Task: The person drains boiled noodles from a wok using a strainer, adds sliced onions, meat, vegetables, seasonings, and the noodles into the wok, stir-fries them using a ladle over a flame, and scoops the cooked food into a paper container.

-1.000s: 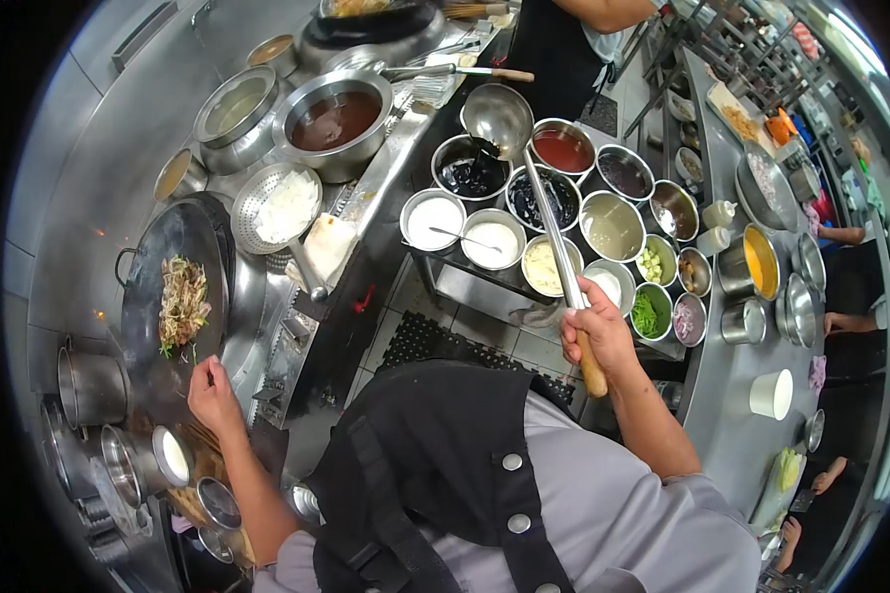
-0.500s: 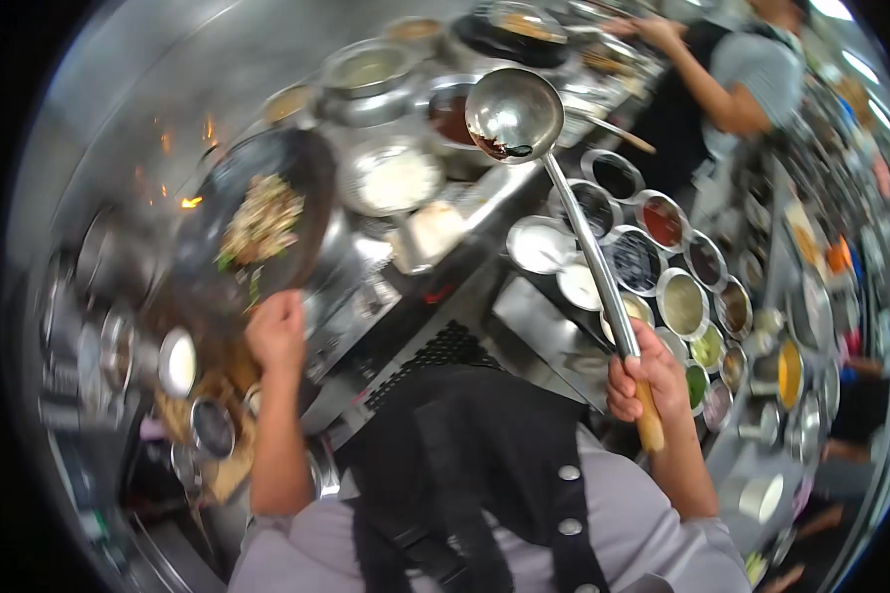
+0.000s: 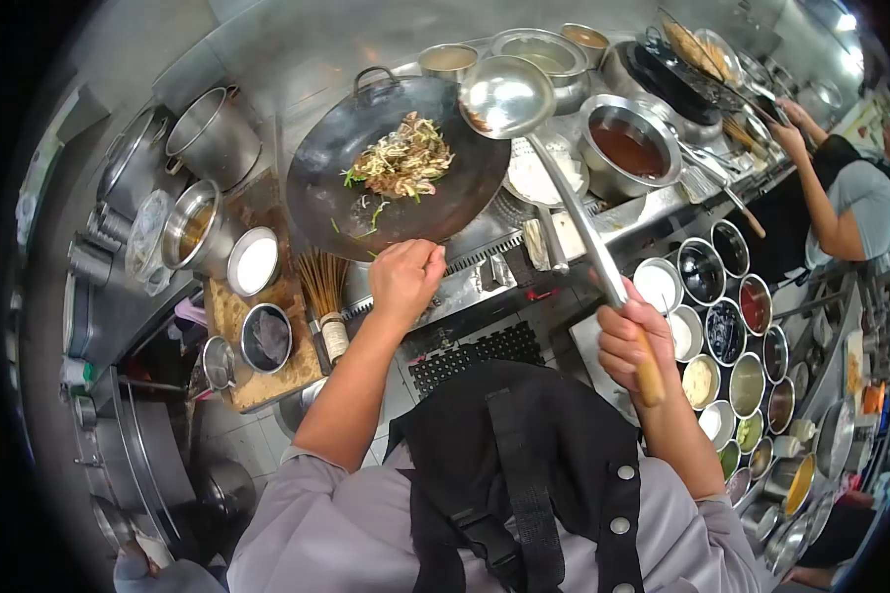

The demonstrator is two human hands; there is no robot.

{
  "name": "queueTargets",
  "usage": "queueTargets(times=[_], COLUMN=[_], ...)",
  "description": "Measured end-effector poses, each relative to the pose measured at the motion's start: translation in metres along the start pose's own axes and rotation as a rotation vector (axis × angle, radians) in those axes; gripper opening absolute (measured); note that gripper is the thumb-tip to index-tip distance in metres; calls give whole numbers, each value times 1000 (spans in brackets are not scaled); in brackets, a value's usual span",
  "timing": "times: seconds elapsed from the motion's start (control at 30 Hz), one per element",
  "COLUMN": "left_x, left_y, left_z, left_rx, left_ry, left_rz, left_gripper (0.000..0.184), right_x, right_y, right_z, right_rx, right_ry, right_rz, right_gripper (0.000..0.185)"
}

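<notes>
My right hand (image 3: 635, 341) is wrapped round the wooden-ended handle of a long steel ladle (image 3: 506, 96). Its bowl hangs over the right rim of a dark wok (image 3: 316, 188). At the wok's near rim, my left hand (image 3: 405, 285) is closed in a fist on it; the part it grips is hidden under the fingers. A heap of shredded food (image 3: 403, 158) with bits of green lies in the middle of the wok. On the far side a loop handle (image 3: 374, 75) sticks up.
Right of the wok stand a bowl of white powder (image 3: 549, 178) and a pot of red-brown sauce (image 3: 628, 148). Several seasoning tubs (image 3: 724, 331) fill the right side. A bamboo brush (image 3: 334, 331) and a wooden board (image 3: 225, 346) are at left. A co-worker (image 3: 850, 203) stands at right.
My view has turned right-to-left, so the wok now sits nearer the centre. Flames beside the wok are gone and it looks less tilted. The ladle has come over the wok's rim.
</notes>
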State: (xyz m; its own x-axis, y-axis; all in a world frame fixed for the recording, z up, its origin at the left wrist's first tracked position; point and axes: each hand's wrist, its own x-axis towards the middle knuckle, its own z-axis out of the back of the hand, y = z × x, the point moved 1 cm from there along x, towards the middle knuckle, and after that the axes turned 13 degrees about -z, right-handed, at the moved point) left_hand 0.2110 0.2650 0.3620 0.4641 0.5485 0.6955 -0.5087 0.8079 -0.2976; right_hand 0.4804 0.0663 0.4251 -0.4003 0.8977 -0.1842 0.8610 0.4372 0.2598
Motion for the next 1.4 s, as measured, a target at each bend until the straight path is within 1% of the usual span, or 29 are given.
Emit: queueTargets(times=[0.03,0.1,0.13,0.17,0.2,0.23,0.27,0.3,0.37,0.43,0.47,0.53,0.6,0.63,0.67,0.7,0.77,0.83,0.9,1.03,1.1,1.13,1.2,1.3,1.33,1.37,1.4], left_x=[2,4,4,4,4,7,6,1,5,7,8,11,14,13,11,10,10,10,7,8,6,5,5,9,8,8,8], left_y=[-1,-1,1,2,3,-1,4,15,13,9,8,3,-2,1,6,10,9,10,14,8,10,13,17,5,4,3,3], left_z=[1,1,0,1,0,2,-8,-13,-10,-13,-14,-14,-14,-15,-16,-17,-15,-16,-16,-13,-10,-9,-9,-4,-2,0,2], left_rx=[3,-6,-26,-16,-9,-10,-77,-19,-59,-16,-10,-2,35,35,29,21,20,16,13,-3,-40,-32,-8,-9,17,15,-8], left_ry=[3,-12,-30,5,-1,31,57,20,62,49,44,40,61,61,63,64,70,75,60,73,55,69,39,10,22,12,-21], left_rz=[18,29,18,47,55,122,196,99,140,95,68,34,58,54,61,69,68,72,43,104,85,110,55,53,68,44,-14], left_gripper=[15,16,16,16,18,19,17,15,16,15,16,16,16,16,20,24,24,24,24,18,17,16,15,14,16,17,16], right_x=[-15,-55,-78,-100,-122,-144,-183,-188,-209,-220,-223,-221,-221,-221,-222,-225,-233,-239,-243,-242,-242,-242,-232,-178,-152,-122,-91], right_y=[0,-6,-13,-18,-22,-27,-41,-45,-49,-50,-50,-51,-50,-48,-47,-46,-42,-36,-32,-30,-29,-28,-28,-24,-24,-25,-22], right_z=[7,28,34,36,37,37,52,40,67,88,95,106,110,107,106,106,104,96,88,75,65,61,48,18,6,-3,-11], right_rx=[146,173,190,198,104,13,-231,-264,-421,-438,-492,-470,-453,-391,-331,-332,-234,-231,-226,-233,-206,-184,-145,-193,-247,-360,-549], right_ry=[87,160,166,129,16,-111,-522,-802,-1058,-1130,-1190,-1183,-1166,-1116,-1066,-1066,-976,-971,-900,-898,-821,-722,-537,-383,-445,-568,-610], right_rz=[1,97,167,234,310,387,532,565,552,532,489,486,491,517,542,547,628,650,675,678,654,645,613,464,381,309,217], right_gripper=[52,59,60,60,58,57,51,50,54,57,57,56,55,53,51,51,48,49,48,49,46,45,43,50,53,58,59])
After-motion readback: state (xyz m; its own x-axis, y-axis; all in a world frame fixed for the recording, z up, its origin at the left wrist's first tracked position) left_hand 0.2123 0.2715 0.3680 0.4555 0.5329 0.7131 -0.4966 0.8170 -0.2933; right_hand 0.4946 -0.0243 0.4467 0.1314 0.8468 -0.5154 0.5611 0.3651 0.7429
